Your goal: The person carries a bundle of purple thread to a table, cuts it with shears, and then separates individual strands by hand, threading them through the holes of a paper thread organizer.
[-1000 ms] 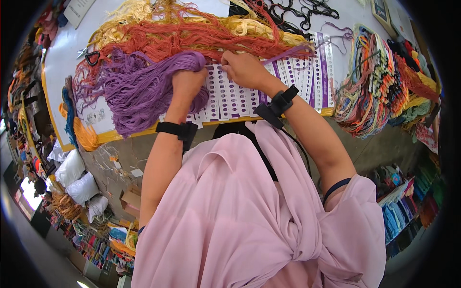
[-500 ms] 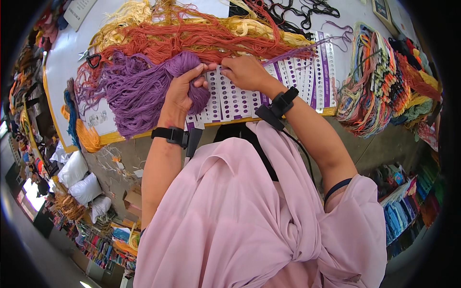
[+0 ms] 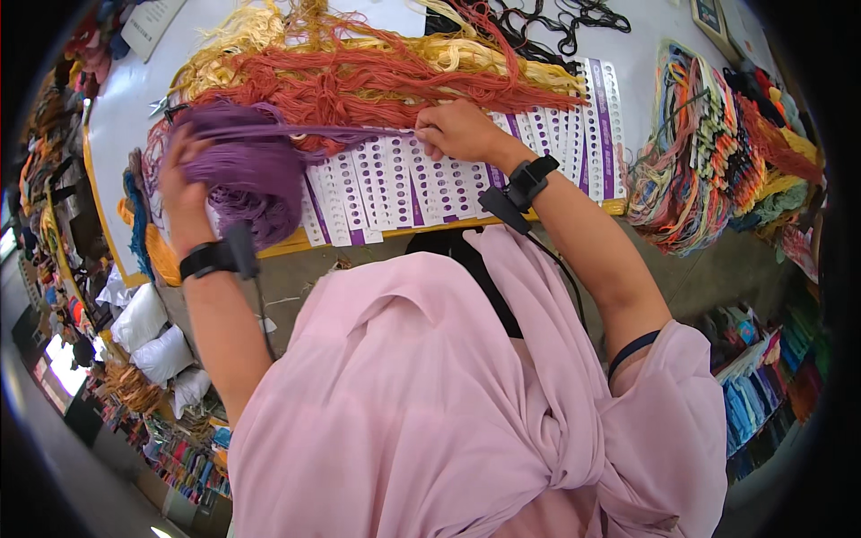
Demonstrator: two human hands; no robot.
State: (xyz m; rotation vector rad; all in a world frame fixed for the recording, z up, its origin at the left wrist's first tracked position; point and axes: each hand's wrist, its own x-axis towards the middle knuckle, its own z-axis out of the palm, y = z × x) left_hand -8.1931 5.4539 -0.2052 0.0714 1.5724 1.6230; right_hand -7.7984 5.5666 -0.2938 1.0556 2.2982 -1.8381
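A thick bundle of purple yarn [image 3: 256, 166] lies on the left half of the table. My right hand [image 3: 453, 130] is closed in a pinch on the end of some purple strands, above the row of hole-punched cards [image 3: 395, 184]. From there the strands [image 3: 350, 133] run taut leftward across the bundle to my left hand [image 3: 186, 184]. That hand is blurred at the bundle's left side, its fingers curled against the yarn. Just beyond the bundle lie loose rust-red yarn [image 3: 359, 76] and yellow yarn [image 3: 233, 36].
Multicoloured skeins [image 3: 691, 152] hang over the table's right edge. Black yarn [image 3: 574, 22] lies at the back. Blue yarn [image 3: 134, 220] and orange yarn [image 3: 161, 255] hang at the left edge. White sacks [image 3: 139, 318] stand on the floor, lower left.
My left hand has swept left from beside my right hand, drawing purple strands out between them. The purple bundle is pushed together leftward, uncovering more cards. My right hand has hardly moved.
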